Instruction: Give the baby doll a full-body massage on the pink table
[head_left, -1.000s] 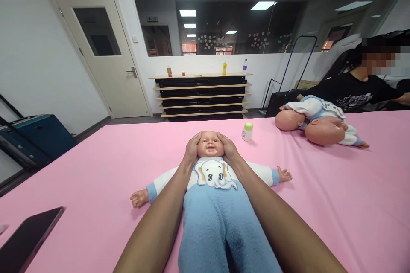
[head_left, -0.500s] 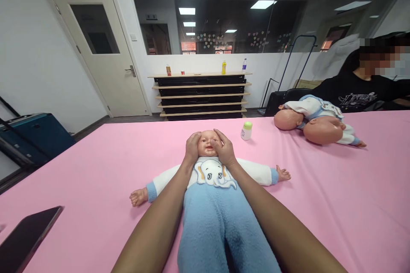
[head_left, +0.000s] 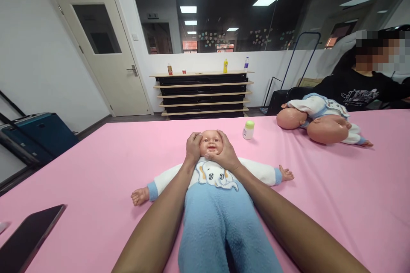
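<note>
Plastic baby doll in a white-and-blue fleece suit (head_left: 221, 211): on its back on the table, face up, head at the far end, legs toward the wearer, arms spread to both sides.
Left hand (head_left: 193, 146): curved around one side of the doll's head, palm at the cheek, fingers bent up beside the temple.
Right hand (head_left: 226, 152): wrapped around the opposite side, fingers along the temple and cheek, thumb laid across at the chin.
Grip: the head is held between both hands; some fingertips are hidden, so how firmly they press cannot be told.
Chest: white elephant patch with orange-lined ears (head_left: 216, 175), between the two forearms.
Table: smooth pink cover (head_left: 96, 158), creased toward the right.
Jar: small white jar with a lime-green lid (head_left: 248, 130), upright, near the right hand on its far side.
Phone: flat black smartphone (head_left: 30, 239), lying at the near left.
Other dolls: two bald plastic dolls in white and blue (head_left: 328, 129), heaped together at the far right.
Beyond them: a person in a black printed top (head_left: 360, 94).
Back wall: low stack of pale boards and black layers (head_left: 203, 91), bottles on top.
</note>
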Motion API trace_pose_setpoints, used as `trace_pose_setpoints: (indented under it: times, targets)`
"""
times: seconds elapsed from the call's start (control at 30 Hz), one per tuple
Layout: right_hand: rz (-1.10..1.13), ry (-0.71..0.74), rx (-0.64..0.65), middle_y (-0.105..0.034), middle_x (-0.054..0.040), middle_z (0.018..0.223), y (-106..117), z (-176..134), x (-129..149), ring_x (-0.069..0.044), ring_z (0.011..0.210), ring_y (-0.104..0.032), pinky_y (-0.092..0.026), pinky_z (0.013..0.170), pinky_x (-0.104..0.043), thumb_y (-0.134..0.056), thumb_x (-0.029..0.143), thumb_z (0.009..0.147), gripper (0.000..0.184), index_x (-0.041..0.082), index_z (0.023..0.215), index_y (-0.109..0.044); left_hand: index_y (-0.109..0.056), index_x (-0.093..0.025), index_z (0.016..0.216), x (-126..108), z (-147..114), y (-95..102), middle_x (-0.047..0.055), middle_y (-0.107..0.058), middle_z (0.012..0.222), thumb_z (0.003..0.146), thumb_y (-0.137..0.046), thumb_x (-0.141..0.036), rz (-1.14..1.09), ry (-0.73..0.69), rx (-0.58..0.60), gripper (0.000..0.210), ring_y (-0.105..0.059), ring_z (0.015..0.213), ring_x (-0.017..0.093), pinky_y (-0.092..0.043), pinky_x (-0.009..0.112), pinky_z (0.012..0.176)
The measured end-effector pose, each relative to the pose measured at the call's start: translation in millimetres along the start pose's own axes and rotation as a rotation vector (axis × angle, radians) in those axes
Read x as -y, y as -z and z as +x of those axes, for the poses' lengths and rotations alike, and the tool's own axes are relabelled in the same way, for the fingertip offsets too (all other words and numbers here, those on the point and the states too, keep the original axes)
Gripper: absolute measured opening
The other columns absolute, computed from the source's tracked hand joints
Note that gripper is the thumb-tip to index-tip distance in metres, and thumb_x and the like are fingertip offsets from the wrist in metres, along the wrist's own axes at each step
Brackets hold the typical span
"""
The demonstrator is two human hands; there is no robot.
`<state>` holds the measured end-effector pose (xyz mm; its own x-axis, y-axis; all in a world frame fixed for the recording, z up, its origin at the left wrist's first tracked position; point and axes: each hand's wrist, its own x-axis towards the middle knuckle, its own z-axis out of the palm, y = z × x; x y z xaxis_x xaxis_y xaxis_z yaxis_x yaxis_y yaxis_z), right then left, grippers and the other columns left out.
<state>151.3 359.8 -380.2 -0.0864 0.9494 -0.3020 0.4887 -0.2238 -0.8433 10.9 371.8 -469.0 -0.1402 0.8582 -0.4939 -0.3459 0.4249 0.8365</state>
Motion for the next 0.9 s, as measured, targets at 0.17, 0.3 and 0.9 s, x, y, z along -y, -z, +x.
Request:
trace_pose_setpoints:
  times: [0.17,0.3,0.9]
  targets:
    - [-0.003,0.005,0.038,-0.029,-0.0062,0.150,5,1,-3,-0.027,0.139,-0.030,-0.022,0.119,-0.042,-0.081,0.042,0.059,0.103,0.026,0.147,-0.030,-0.064,-0.015,0.097,-7,-4,-2.8,0.004,-0.062,0.097,0.079,-0.060,-0.041,0.047,-0.011,-0.030,0.032,-0.053,0.092,0.014,-0.040,0.024,0.087]
    - [-0.014,0.013,0.050,-0.028,-0.0071,0.151,10,0,-3,-0.026,0.140,-0.029,-0.022,0.119,-0.040,-0.080,0.045,0.062,0.103,0.024,0.148,-0.027,-0.064,-0.018,0.111,-26,-19,-6.9,0.006,-0.058,0.115,0.085,-0.055,-0.042,0.249,-0.160,-0.124,0.037,-0.052,0.108,0.018,-0.036,0.028,0.100]
    - [0.370,-0.163,0.177,-0.033,-0.0042,0.150,30,2,0,-0.025,0.137,-0.036,-0.030,0.115,-0.040,-0.085,0.033,0.058,0.106,0.028,0.148,-0.029,-0.026,-0.030,0.150,-40,-42,10.2,0.006,-0.030,0.149,0.058,-0.085,-0.030,0.038,0.098,0.430,0.109,-0.034,0.138,0.028,-0.032,0.040,0.116]
